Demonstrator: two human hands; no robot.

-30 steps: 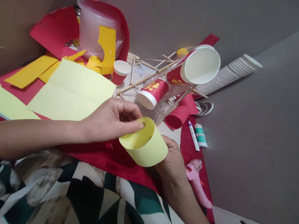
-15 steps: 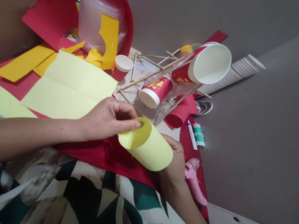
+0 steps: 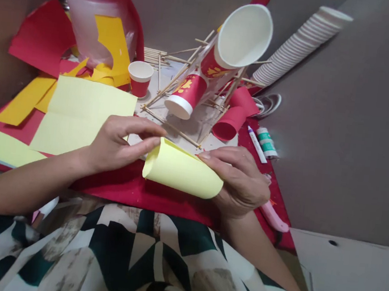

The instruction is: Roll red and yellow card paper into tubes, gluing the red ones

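A pale yellow paper tube point(image 3: 183, 170) lies across between my two hands, above the front edge of the red cloth point(image 3: 114, 185). My left hand point(image 3: 125, 143) pinches the tube's left end at its upper rim, thumb and fingers together. At the right end my right hand point(image 3: 241, 178) grips the paper, its thumb along the upper edge. The long edge of the paper faces up between the hands. Behind the tube stands a frame of thin sticks point(image 3: 172, 127) with red and white paper cups point(image 3: 186, 93) on it.
Pale yellow sheets point(image 3: 83, 110), orange scraps point(image 3: 25, 102) and a clear bucket point(image 3: 95, 28) are at the left. A small cup point(image 3: 141, 77) stands nearby. Rolled red paper point(image 3: 230, 121), a marker point(image 3: 257, 145), a pink glue gun point(image 3: 275, 216) and stacked cups point(image 3: 298, 45) are at the right.
The tube has turned from showing its open left end to lying more sideways. My right hand has come up from behind it, with its thumb now on the upper edge. The view has shifted.
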